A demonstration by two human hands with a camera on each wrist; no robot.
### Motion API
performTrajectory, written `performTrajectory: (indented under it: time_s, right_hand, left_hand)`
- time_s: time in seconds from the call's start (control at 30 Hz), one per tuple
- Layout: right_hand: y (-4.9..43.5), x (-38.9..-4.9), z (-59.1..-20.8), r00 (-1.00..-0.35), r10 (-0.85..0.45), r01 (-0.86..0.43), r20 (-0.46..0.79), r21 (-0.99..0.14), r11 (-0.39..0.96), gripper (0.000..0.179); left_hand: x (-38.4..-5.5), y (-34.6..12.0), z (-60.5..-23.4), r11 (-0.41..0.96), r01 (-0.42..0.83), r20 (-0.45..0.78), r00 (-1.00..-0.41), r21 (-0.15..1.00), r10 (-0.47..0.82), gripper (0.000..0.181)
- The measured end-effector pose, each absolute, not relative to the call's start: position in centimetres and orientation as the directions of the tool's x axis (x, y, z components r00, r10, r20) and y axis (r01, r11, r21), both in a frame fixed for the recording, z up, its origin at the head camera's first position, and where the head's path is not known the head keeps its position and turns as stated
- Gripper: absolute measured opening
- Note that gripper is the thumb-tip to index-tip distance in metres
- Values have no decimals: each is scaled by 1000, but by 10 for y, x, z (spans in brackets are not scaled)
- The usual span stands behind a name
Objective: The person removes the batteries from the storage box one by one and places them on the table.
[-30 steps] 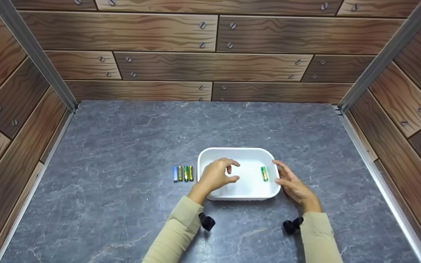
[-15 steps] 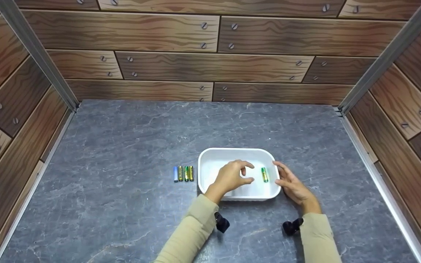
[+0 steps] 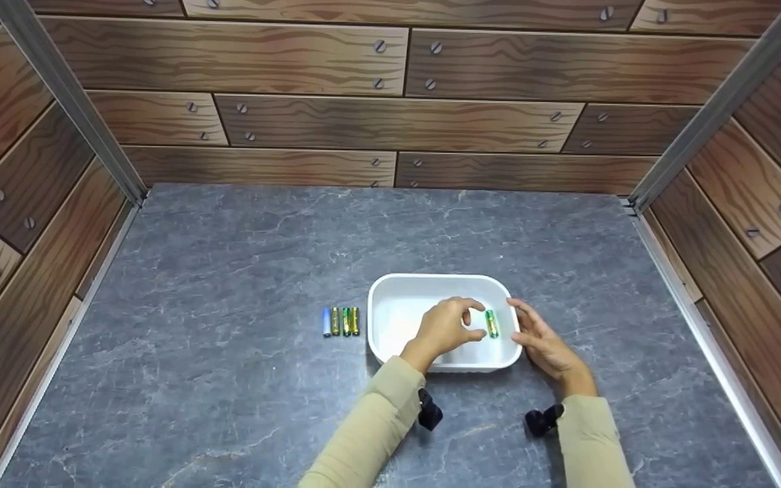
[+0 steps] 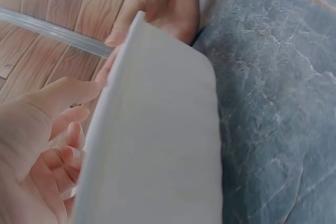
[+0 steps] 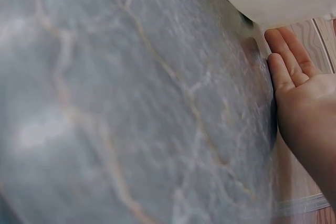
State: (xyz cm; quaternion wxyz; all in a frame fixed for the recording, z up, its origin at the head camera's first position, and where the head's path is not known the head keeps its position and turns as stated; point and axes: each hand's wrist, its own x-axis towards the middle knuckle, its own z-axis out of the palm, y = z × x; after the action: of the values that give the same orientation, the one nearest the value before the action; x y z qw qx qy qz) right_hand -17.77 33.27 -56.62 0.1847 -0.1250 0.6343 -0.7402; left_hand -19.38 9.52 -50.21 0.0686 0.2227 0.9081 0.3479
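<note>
A white plastic container (image 3: 401,288) stands on the table, with one green and gold battery (image 3: 491,324) lying inside near its right end. My left hand (image 3: 448,325) is over the container's interior, thumb and index finger apart just left of that battery, nothing between them. In the left wrist view, the container's outer wall (image 4: 163,124) hides the battery. My right hand (image 3: 548,349) touches the container's right end with its fingertips and thumb. The right wrist view shows its extended fingers (image 5: 286,56) close under the white wall.
Left of the container, several batteries stand side by side in a row: a blue battery (image 3: 327,322), a green battery (image 3: 346,322) and gold ones such as the gold battery (image 3: 355,321). Wood-patterned walls (image 3: 309,122) enclose the grey marbled table (image 3: 241,257).
My left hand has moved right across the container to beside the green battery, its thumb and index finger still apart. The right hand, container and batteries keep their places.
</note>
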Motion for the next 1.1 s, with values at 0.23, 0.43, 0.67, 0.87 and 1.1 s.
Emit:
performTrajectory:
  time_s: [0.23, 0.43, 0.67, 0.87, 1.1]
  right_hand:
    - [335, -178, -567, -895, -443, 114, -49, -986, -120, 58]
    - [337, -178, -568, -895, -445, 102, -31, -985, -136, 57]
    - [338, -177, -567, -902, -429, 106, -40, -985, -133, 57]
    - [337, -177, -565, -908, -415, 117, -53, -985, -130, 57]
    - [332, -177, -565, -909, -411, 127, -70, -985, -113, 59]
  left_hand:
    - [-198, 112, -510, 668, 326, 12, -903, 668, 429, 40]
    - [-201, 123, -514, 703, 281, -33, -917, 653, 398, 42]
    - [-204, 134, -522, 774, 271, -34, -936, 572, 352, 49]
    - [-204, 139, -527, 811, 256, -55, -941, 527, 333, 53]
    - [-205, 139, -529, 846, 224, -101, -946, 484, 308, 60]
